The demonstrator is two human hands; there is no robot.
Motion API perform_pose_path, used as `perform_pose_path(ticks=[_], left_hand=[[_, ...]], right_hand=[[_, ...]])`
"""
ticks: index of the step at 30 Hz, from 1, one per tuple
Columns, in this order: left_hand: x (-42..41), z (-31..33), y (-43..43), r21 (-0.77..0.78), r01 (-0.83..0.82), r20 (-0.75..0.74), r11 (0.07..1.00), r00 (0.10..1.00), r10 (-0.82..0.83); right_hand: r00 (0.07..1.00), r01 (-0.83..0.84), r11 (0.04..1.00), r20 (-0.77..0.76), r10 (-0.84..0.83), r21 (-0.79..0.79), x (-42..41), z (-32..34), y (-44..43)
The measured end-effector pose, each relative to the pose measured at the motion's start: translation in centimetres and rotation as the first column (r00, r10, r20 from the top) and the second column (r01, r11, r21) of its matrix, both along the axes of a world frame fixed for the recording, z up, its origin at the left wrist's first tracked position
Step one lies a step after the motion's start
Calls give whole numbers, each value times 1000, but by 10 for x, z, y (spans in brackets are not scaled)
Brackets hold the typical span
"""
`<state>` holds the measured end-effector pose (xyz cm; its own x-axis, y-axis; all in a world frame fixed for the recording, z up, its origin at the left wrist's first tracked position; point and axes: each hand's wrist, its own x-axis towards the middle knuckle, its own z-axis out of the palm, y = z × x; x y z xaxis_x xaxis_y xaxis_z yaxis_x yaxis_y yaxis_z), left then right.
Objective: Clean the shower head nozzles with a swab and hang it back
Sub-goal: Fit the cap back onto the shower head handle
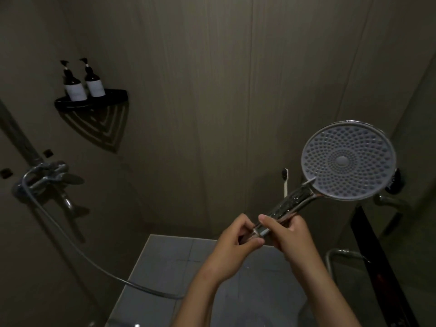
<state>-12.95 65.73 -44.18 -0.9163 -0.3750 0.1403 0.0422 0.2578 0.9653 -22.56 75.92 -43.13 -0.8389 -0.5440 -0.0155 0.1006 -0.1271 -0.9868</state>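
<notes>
We hold the rigid, likely slippery chrome shower head [348, 159] by its handle, left hand [232, 246] and right hand [291, 237] both closed around it, face toward two o'clock.

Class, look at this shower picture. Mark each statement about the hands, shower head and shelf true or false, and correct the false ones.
1. Both hands, left hand and right hand, are on the handle of the shower head. True.
2. The nozzle face points away from the camera. False: it faces the camera.
3. Two bottles stand on the corner shelf. True.
4. The shower head hangs in its wall holder. False: it is held in the hands.
5. A hose runs from the tap. True.
</notes>
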Motion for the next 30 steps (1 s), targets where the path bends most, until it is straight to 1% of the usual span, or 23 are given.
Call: perform_pose_path(ticks=[3,7,10,14,16,20,26,30], left_hand=[[-1,0,2,-14,-19,3,1000,1000,19],[0,0,6,27,-43,38,999,998,41],[0,1,5,-7,-35,67,999,997,35],[1,7,4,122,-8,88,992,996,-3],[1,7,4,115,-9,76,993,997,0],[2,5,5,117,-17,55,993,998,11],[2,6,5,106,-57,9,993,998,56],[-1,5,5,37,-122,-10,992,992,122]], right_hand=[[1000,17,1000,5,-17,-1,0,-1,0],[999,45,999,17,-46,9,2,-4,0],[998,60,998,25,-61,22,4,-3,1],[998,63,998,28,-64,13,3,-1,3],[997,70,998,35,-70,2,2,0,3],[996,92,995,4,-92,37,0,-3,3],[996,93,995,12,-93,33,-2,-6,2],[994,103,994,28,-104,45,0,-4,2]])
